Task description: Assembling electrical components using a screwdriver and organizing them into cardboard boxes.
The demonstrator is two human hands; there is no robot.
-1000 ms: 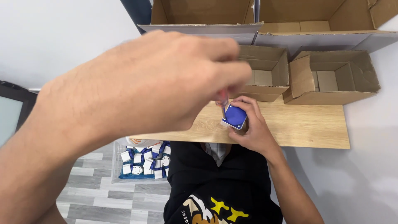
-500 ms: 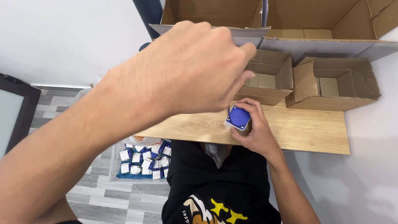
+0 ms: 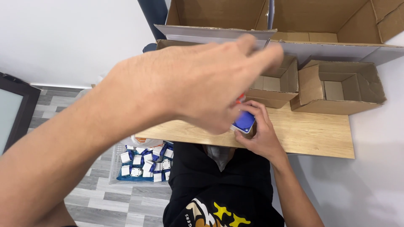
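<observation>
While right hand (image 3: 261, 136) clasps blue block (image 3: 244, 121), orientation unclear.

White walls (image 3: 63, 38); grey plank floor (image 3: 97, 197); light wooden tabletop (image 3: 311, 134); dark-framed glass panel (image 3: 10, 113) at left.

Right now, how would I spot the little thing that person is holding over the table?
Find the wooden table with open cardboard boxes along its far edge. Over its near edge, the right hand grips a small blue block with a white rim, partly hidden behind the raised left hand. It is the only blue thing over the table; similar pieces lie in a basket on the floor.
</observation>
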